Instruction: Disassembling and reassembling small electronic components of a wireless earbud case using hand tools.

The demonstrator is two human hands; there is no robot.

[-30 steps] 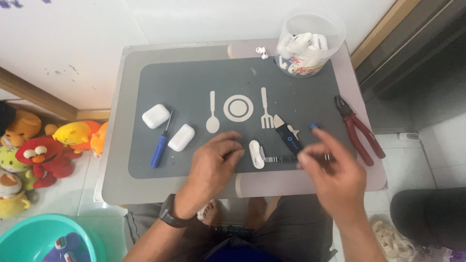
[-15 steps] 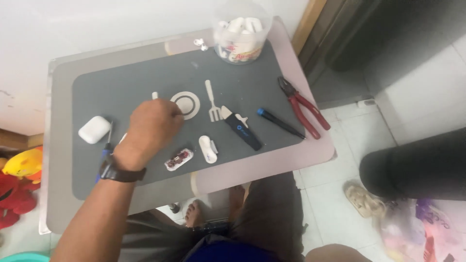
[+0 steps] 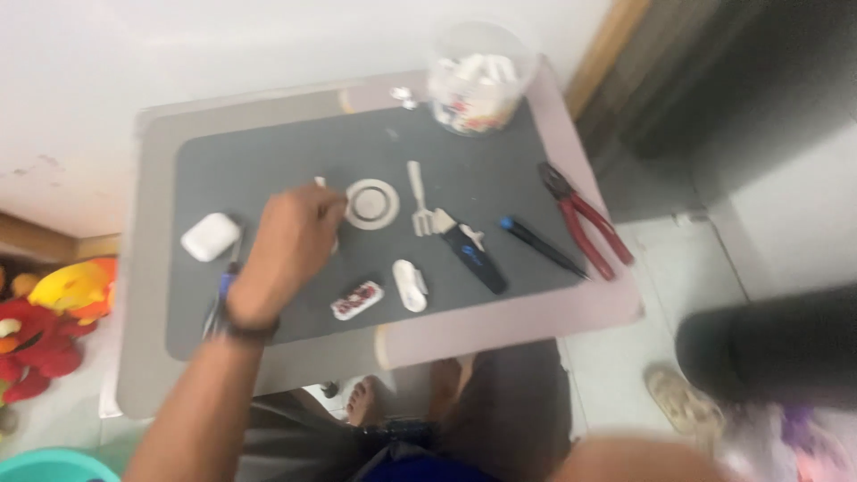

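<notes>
My left hand [image 3: 290, 236] lies curled on the grey mat [image 3: 268, 152], just left of the printed plate ring [image 3: 371, 203], and wears a dark wristband. It covers the printed spoon, and I cannot tell whether it grips anything. A white earbud case [image 3: 211, 236] sits to its left, above a blue-handled tool [image 3: 219, 299]. Near the mat's front edge are a small red-and-white circuit piece [image 3: 357, 300] and a white plastic part [image 3: 410, 286]. My right hand is out of view.
On the mat's right side lie a black-and-blue tool [image 3: 473, 250], a dark pen with a blue tip [image 3: 540, 245] and red pliers [image 3: 585, 219]. A clear tub of white parts [image 3: 478, 76] stands at the back. Soft toys [image 3: 45, 330] sit on the floor at left.
My right hand has left the view. My left hand moved up and left from the small parts to the spoon print. The view swung right.
</notes>
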